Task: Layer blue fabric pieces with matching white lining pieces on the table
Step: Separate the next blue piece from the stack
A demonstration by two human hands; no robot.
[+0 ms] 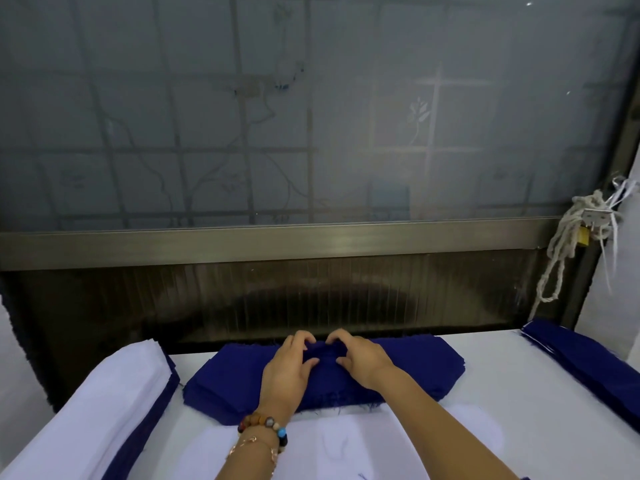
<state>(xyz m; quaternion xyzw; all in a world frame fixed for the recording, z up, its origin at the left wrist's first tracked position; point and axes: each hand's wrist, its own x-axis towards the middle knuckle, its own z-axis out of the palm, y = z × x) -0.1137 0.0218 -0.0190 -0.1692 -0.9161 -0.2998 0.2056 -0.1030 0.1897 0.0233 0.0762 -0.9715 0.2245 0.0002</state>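
White lining piece (pixel 346 441) lies flat on the table (pixel 491 386) nearest the person, with nothing on it yet. Just beyond sits the blue stack (pixel 415 368), its frayed near edge meeting the lining. Both hands are on the stack's middle. The left hand (pixel 287 367) and right hand (pixel 360 360) have their fingers curled and seem to pinch up the top layer between them. To do this well, peel off one piece only, check that no second layer clings, then lay it edge to edge on the lining. A white pile (pixel 114 386) stands at the left, another blue pile (pixel 588 358) at the far right, and a frosted window (pixel 311 116) behind.
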